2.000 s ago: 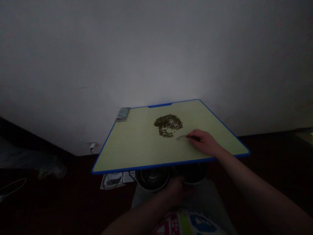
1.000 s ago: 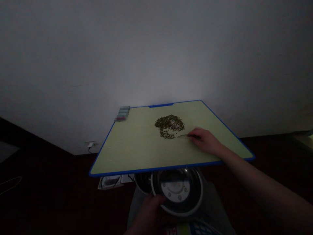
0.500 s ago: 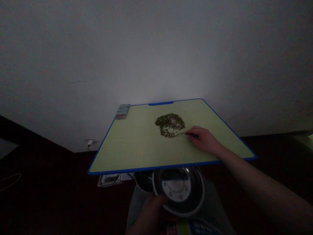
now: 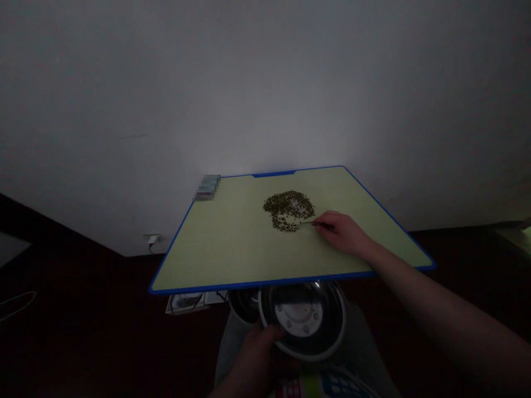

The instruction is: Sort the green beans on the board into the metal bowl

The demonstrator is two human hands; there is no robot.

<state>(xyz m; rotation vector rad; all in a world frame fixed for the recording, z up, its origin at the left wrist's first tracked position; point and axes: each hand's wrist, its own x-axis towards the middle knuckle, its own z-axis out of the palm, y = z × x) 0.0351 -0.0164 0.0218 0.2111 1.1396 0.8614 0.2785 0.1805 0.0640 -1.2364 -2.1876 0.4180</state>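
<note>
**Room inventory: one dim wall and floor**

We log a pale plastered wall (image 4: 265, 83) filling the far side, brightest low at centre and fading to grey towards the upper corners. Low on it, left of centre, we record a white wall socket (image 4: 152, 239) with a dark cable trailing down. Below lies a dark brown floor (image 4: 74, 276). We also list a thin white cord (image 4: 16, 305) at near left and a pale, indistinct object (image 4: 514, 237) at far right.
</note>
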